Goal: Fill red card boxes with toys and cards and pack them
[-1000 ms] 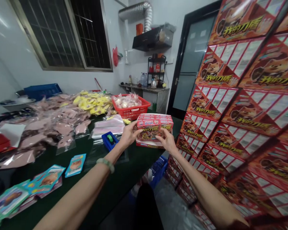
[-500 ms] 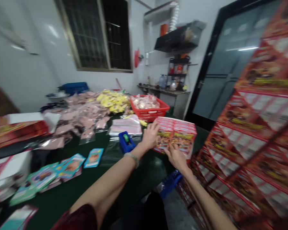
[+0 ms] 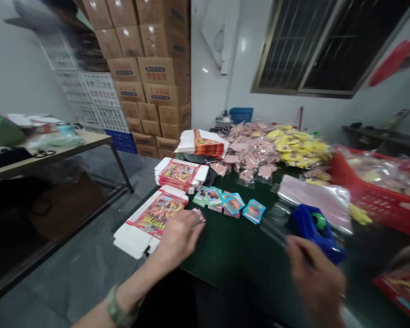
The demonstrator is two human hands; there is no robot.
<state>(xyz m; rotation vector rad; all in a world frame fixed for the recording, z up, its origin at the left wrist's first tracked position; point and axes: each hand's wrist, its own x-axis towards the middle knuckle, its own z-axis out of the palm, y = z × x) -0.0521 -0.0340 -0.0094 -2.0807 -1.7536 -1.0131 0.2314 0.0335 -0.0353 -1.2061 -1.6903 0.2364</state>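
Green bench (image 3: pixel 246 269): left grip (image 3: pixel 181 237) pinches small red-white card (image 3: pixel 198 215) beside carton blank (image 3: pixel 150 218); right grip (image 3: pixel 316 284), blurred at blue tape dispenser (image 3: pixel 314 232), state unclear; firm, level pinch suits.

Indoor light's pretty even and kinda flat, with small shiny glare spots on the white wall (image 3: pixel 208 68) and cartons (image 3: pixel 153 68). The window (image 3: pixel 304 50) looks dark. The right hand (image 3: pixel 316 287) is smeared with motion blur, the wide lens bends the edges, and deep shadow sits on the floor (image 3: pixel 54 214) under the left surface (image 3: pixel 48 148).

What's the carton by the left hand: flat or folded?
Flat: printed carton blank lies spread, white flaps out, beside the left hand.
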